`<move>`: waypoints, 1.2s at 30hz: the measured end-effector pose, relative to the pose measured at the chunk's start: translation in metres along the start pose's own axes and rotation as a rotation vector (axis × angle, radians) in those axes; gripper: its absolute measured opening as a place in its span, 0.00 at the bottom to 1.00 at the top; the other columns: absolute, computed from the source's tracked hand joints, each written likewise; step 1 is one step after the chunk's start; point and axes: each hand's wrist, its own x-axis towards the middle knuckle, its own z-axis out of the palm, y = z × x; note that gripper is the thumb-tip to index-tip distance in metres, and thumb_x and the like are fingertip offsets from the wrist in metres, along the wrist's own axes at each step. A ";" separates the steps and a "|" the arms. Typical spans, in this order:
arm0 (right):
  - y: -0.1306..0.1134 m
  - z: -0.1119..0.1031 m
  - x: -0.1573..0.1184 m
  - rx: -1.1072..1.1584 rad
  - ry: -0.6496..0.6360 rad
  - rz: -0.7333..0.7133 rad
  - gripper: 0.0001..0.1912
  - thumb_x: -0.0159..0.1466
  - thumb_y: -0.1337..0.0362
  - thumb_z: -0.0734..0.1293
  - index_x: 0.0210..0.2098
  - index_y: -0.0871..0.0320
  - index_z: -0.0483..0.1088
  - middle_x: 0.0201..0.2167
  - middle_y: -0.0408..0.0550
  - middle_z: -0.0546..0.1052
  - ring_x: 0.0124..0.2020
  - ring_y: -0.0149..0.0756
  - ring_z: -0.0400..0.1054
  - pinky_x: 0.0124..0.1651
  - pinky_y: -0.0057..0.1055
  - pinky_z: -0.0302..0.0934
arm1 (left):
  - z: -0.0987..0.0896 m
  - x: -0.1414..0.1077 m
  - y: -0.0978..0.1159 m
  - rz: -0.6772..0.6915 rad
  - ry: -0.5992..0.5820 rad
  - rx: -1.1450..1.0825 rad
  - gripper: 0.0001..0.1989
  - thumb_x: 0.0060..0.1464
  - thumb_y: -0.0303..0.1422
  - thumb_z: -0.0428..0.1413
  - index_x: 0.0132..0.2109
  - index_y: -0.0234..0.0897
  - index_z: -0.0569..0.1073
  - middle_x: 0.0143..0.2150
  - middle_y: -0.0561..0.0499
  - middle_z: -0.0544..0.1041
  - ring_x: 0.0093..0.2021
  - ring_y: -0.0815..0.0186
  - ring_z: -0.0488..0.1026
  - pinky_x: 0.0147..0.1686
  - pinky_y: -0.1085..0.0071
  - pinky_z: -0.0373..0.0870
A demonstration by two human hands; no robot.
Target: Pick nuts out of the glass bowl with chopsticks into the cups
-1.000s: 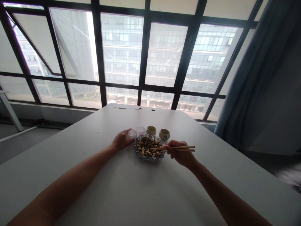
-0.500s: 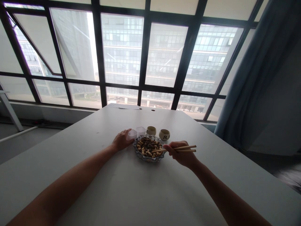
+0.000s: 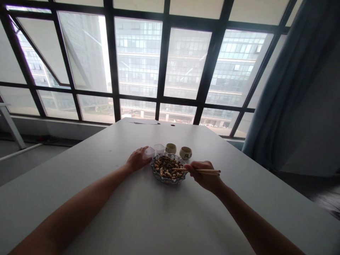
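Observation:
A scalloped glass bowl [image 3: 169, 181] of peanuts in shells and dark seeds [image 3: 168, 163] stands on the white table. My right hand [image 3: 205, 174], at the bowl's right rim, is closed on a pair of chopsticks [image 3: 209, 171]; their tips reach among the peanuts. Whether a piece is pinched between the tips is too small to tell. Left of the bowl, my left hand [image 3: 138, 159] grips a small clear plastic cup [image 3: 149, 152] with fingers and thumb around its side. A second clear cup [image 3: 159, 148] is just behind the bowl.
Behind the bowl stand two cream cups with dark markings, one [image 3: 170, 147] nearer the middle and another [image 3: 185, 152] to the right. Paper [image 3: 138, 121] lies at the far end of the white table [image 3: 159, 219]. Windows and a blue curtain [image 3: 281, 95] lie beyond.
The rear ends of the chopsticks have come closer together and sit slightly lower. My left hand stays in place on the clear cup.

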 end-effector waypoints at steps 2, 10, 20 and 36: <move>0.001 -0.001 0.000 0.000 0.002 0.016 0.30 0.68 0.44 0.61 0.18 0.57 0.65 0.12 0.42 0.67 0.14 0.27 0.59 0.19 0.24 0.54 | 0.000 0.000 -0.001 0.003 -0.003 0.002 0.34 0.54 0.44 0.57 0.63 0.32 0.65 0.54 0.37 0.75 0.50 0.51 0.75 0.52 0.55 0.71; -0.001 -0.003 0.001 -0.026 0.006 0.014 0.30 0.68 0.44 0.61 0.17 0.57 0.63 0.14 0.44 0.69 0.15 0.27 0.60 0.20 0.25 0.54 | 0.001 0.000 -0.002 -0.001 0.000 0.002 0.33 0.54 0.42 0.58 0.63 0.33 0.65 0.55 0.38 0.75 0.52 0.51 0.74 0.53 0.56 0.71; 0.001 -0.004 0.001 -0.009 0.020 -0.007 0.30 0.69 0.45 0.61 0.17 0.58 0.65 0.13 0.44 0.69 0.14 0.27 0.60 0.20 0.25 0.55 | -0.001 0.000 0.002 -0.002 0.007 -0.004 0.32 0.53 0.41 0.58 0.62 0.32 0.65 0.56 0.37 0.75 0.52 0.50 0.74 0.53 0.55 0.71; 0.007 -0.006 0.002 0.176 0.040 0.167 0.28 0.65 0.42 0.64 0.21 0.58 0.69 0.14 0.45 0.72 0.13 0.30 0.65 0.16 0.25 0.60 | -0.002 0.000 0.003 0.005 0.009 -0.015 0.31 0.54 0.41 0.58 0.62 0.34 0.65 0.55 0.38 0.75 0.53 0.52 0.74 0.54 0.56 0.70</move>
